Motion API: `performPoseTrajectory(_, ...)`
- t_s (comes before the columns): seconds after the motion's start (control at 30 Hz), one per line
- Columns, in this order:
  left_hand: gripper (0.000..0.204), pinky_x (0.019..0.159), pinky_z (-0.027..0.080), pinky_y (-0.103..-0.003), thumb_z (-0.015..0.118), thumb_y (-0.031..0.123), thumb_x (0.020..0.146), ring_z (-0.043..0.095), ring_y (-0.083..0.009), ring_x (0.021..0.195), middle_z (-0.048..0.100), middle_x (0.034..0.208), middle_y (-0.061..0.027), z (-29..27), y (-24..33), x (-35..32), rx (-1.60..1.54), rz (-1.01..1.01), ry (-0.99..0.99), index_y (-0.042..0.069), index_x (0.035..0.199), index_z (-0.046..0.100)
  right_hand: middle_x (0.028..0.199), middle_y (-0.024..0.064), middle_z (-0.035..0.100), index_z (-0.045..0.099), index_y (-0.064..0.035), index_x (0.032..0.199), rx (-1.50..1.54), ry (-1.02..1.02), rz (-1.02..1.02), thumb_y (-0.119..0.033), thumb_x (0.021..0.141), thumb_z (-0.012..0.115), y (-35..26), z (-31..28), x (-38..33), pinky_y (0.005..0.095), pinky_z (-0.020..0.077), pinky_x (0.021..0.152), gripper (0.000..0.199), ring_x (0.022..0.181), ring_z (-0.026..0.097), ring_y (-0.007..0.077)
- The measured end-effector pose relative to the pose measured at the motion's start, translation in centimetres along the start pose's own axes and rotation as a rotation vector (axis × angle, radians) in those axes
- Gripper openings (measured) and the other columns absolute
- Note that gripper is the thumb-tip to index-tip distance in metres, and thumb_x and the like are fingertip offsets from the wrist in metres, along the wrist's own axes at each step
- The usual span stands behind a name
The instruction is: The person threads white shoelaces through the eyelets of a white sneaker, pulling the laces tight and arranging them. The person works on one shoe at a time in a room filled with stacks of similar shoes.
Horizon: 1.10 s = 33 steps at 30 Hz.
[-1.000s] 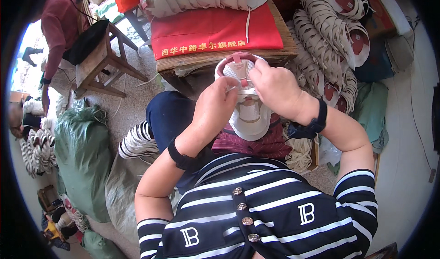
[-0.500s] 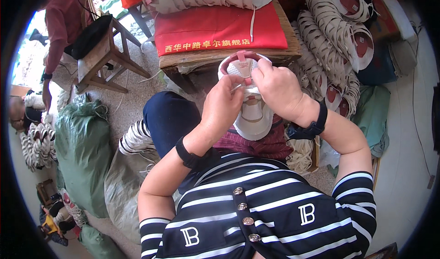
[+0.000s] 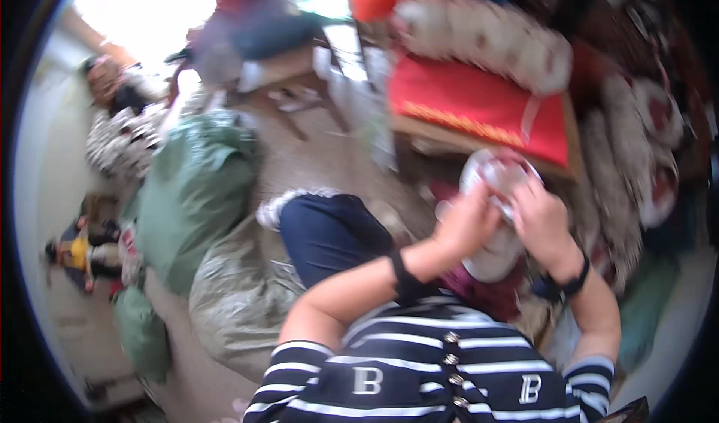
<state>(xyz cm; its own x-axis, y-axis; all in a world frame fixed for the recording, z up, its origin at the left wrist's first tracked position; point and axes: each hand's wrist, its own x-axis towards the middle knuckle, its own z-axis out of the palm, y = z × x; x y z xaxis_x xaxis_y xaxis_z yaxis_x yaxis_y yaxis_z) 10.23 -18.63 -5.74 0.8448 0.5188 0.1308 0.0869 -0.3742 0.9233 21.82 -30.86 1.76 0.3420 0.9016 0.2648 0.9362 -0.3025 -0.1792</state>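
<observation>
A white shoe [image 3: 494,262] with a reddish collar lining is in front of me, above my lap, its toe toward me. My left hand [image 3: 470,222] is at the left side of its opening, fingers bent and pressed together; motion blur hides what they pinch. On the opposite side my right hand [image 3: 543,224] grips the shoe near the opening, fingers curled in toward the tongue. Details between the two hands are smeared.
Beyond the shoe, a wooden table [image 3: 404,127] bears a red cloth [image 3: 479,97] and a row of nested white shoe uppers [image 3: 487,41]. More nested uppers [image 3: 622,161] are stacked right. A green sack [image 3: 195,206], a pale sack [image 3: 240,303] and a wooden chair [image 3: 281,67] stand left.
The whole view has swung left, so my hands, the shoe and the table appear farther right and lower. Both hands stay at the shoe. More of the left side shows, including a person in yellow.
</observation>
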Motion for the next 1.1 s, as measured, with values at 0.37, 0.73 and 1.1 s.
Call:
performPoseTrajectory(0.37,0.018,0.077,0.053,-0.055,0.062,0.015,0.094,0.068,-0.0451,0.093,0.068,0.097,-0.0233,-0.5,0.9,-0.1,-0.016,-0.059,-0.022,0.005,0.108,0.056,0.087,0.0165,0.058,0.059,-0.0049,0.089,-0.013,-0.044,-0.100,-0.005,0.082,0.067,-0.5,-0.9,-0.5,0.0495,0.0491,0.060,0.010,0.068,0.063,0.0376)
performPoseTrajectory(0.73,0.021,0.074,0.054,-0.053,0.063,0.017,0.093,0.069,-0.0430,0.089,0.070,0.095,-0.0204,0.5,-0.6,0.5,0.083,0.079,0.016,0.007,0.110,0.057,0.094,0.0176,0.062,0.061,-0.0047,0.095,0.125,-0.005,-0.038,-0.001,0.084,0.069,-0.3,-0.8,-0.3,0.0502,0.0528,0.068,0.014,0.079,0.065,0.0405)
performPoseTrajectory(1.1,0.021,0.060,0.056,-0.048,0.064,0.019,0.093,0.071,-0.0377,0.072,0.068,0.081,-0.0178,0.8,-1.2,1.5,0.369,0.176,-0.047,0.005,0.103,0.054,0.093,0.0191,0.069,0.060,-0.0057,0.107,0.343,0.019,0.156,0.000,0.085,0.069,0.3,1.3,0.1,0.0489,0.0545,0.074,0.024,0.087,0.069,0.0407)
